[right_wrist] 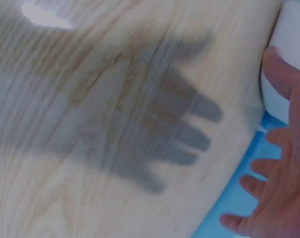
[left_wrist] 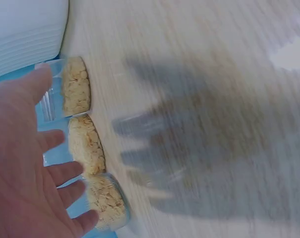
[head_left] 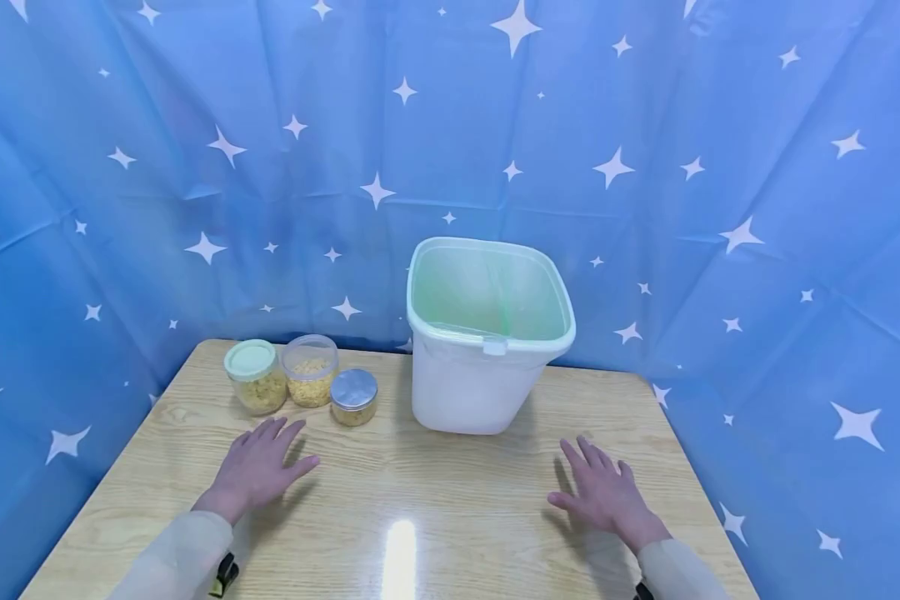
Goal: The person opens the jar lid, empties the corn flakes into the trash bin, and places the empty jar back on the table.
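My left hand hovers over the table with its fingers spread, holding nothing. Just beyond its fingertips stand three clear jars of pale yellow flakes: one with a mint-green lid, one with a translucent rim, and a shorter one with a silvery lid. In the left wrist view the flakes show past the thumb and fingers. My right hand, fingers apart, hangs empty above the table on the right. Between and beyond both hands sits a white bin with a pale green rim, its top uncovered.
The light wood table runs back to a blue curtain with white stars, which also closes in both sides. The bin stands near the table's back edge. Both hands cast shadows on the wood.
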The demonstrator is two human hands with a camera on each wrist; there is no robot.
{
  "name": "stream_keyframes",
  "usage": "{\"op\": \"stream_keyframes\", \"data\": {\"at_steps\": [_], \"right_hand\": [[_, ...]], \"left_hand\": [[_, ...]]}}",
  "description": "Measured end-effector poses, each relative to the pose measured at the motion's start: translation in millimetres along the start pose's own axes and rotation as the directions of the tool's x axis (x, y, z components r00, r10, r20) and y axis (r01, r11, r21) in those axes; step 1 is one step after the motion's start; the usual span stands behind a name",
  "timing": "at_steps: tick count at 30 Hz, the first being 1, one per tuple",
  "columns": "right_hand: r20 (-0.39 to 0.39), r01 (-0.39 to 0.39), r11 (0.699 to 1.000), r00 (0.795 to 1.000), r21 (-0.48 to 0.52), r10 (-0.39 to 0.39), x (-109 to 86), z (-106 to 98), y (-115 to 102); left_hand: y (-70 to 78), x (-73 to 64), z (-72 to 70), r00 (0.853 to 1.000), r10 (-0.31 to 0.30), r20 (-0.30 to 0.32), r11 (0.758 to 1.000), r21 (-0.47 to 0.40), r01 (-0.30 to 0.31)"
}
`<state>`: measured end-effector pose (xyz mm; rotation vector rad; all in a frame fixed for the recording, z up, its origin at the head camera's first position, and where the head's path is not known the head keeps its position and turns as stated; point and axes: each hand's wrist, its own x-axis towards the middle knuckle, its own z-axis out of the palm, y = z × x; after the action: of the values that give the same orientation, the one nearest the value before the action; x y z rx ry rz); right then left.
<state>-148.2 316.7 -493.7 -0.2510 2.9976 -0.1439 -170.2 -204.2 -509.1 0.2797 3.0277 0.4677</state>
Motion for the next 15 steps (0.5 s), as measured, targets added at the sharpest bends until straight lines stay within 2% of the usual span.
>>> {"op": "stream_keyframes", "data": {"at_steps": [4, 9, 15], "right_hand": [[0.022, 0.032, 0.999, 0.999, 0.020, -0.033, 2.1, -5, -9], [0.044, 0.083, 0.995, 0.995, 0.048, -0.086, 4.8, -5, -26], [0.044, 0.147, 0.987, 0.988, 0.068, -0.150, 8.1, -1, -51]], "left_hand": [[2.1, 3.9, -2.1, 0.998, -0.018, 0.061, 0.999, -0.030, 0.020], [8.6, 7.3, -3.5, 0.995, -0.022, 0.100, 0.998, -0.063, 0.028], [17.1, 16.2, -2.1, 0.991, -0.036, 0.131, 0.983, -0.174, 0.059]]}}
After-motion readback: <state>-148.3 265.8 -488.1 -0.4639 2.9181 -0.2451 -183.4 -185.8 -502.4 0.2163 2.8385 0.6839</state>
